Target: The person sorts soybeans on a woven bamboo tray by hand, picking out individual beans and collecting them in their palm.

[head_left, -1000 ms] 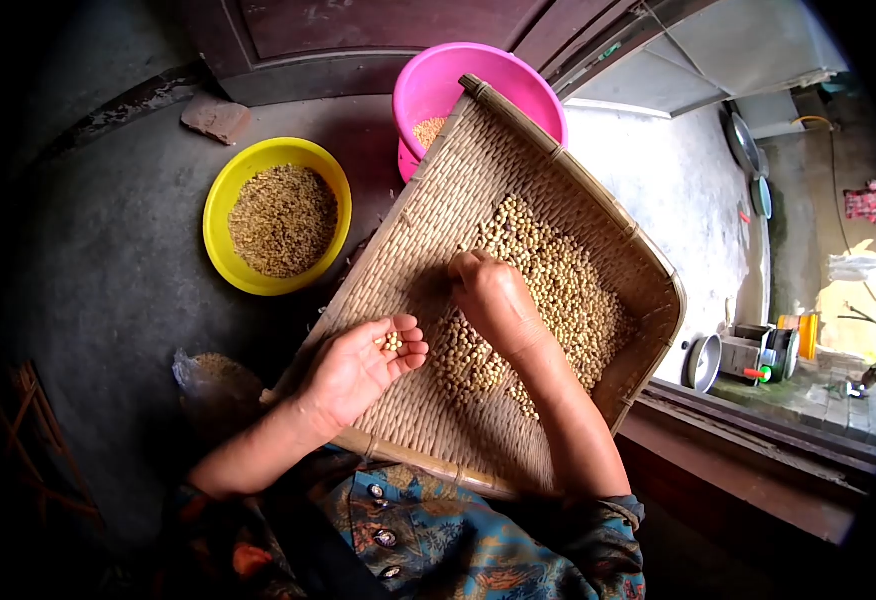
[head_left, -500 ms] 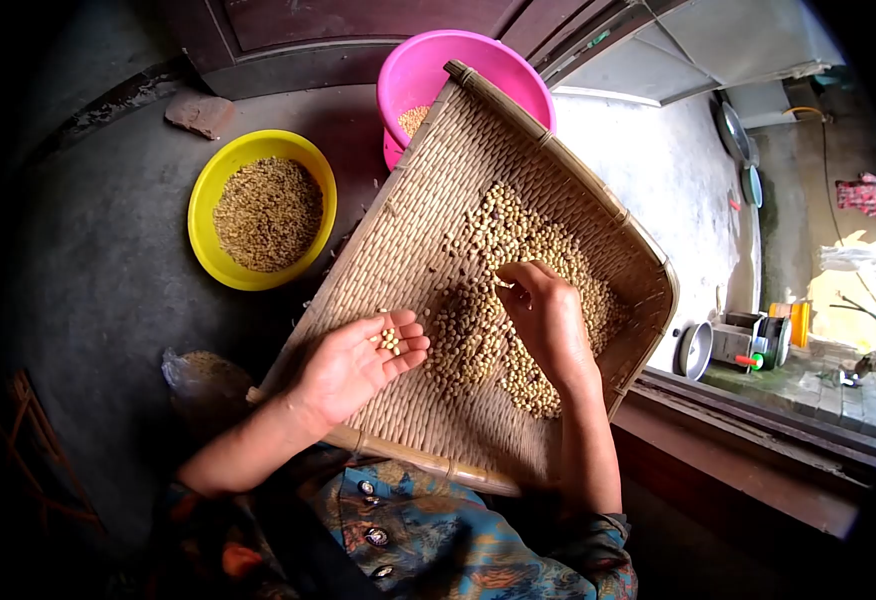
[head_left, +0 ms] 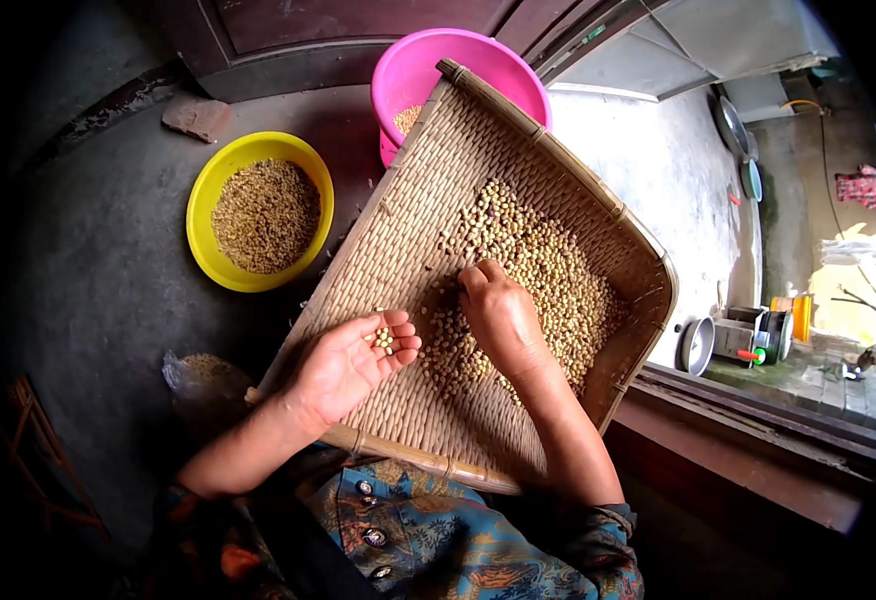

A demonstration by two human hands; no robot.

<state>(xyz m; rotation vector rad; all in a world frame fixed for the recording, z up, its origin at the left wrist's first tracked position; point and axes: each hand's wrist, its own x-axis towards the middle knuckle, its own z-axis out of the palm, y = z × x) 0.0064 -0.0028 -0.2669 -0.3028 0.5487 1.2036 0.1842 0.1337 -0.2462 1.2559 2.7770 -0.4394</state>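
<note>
A woven bamboo winnowing tray (head_left: 398, 240) lies tilted in front of me, with a spread of pale and brownish soybeans (head_left: 568, 290) across its middle and right. Palm up over the tray's left part, my left hand (head_left: 343, 368) cups several pale soybeans (head_left: 383, 340) on its curled fingers. My right hand (head_left: 503, 315) is over the left side of the pile, fingers drawn together and pointing down at the beans. Whatever its fingertips may hold is hidden behind the hand.
On the floor at left stands a yellow basin (head_left: 198, 215) of small brownish grains or beans. A pink basin (head_left: 468, 50) with pale beans is behind the tray. A brick (head_left: 196, 117) and a plastic bag (head_left: 208, 385) lie nearby. A door sill (head_left: 738, 450) runs along the right.
My right hand has moved left across the pile, and its fingers have closed together more. My left hand stays nearly in place with beans in it.
</note>
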